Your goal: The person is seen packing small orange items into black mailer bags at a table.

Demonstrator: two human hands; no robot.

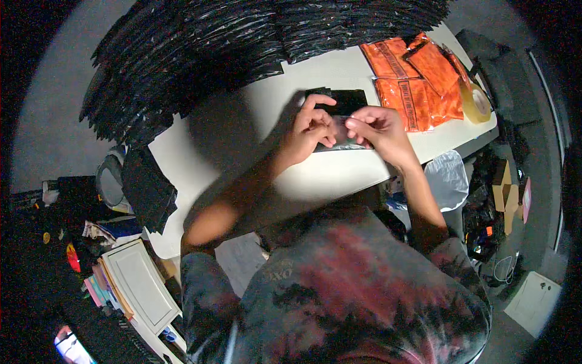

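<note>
A flat clear plastic bag (344, 143) lies on the white table in front of me, with a folded black item (351, 99) at its far end. My left hand (310, 128) is curled over the bag's left side, one finger reaching toward the black item, the others bent in at the clear plastic. On the other side, my right hand (381, 130) pinches the clear part between thumb and fingers. Exactly what lies between the fingertips is partly hidden.
Tall rows of black bagged packets (242, 42) line the table's far edge. Orange packets (418, 82) and a tape roll (478, 103) sit at the right. More black packets (147, 189) hang at the left corner. A white cabinet (140, 285) stands below left of the table (212, 133).
</note>
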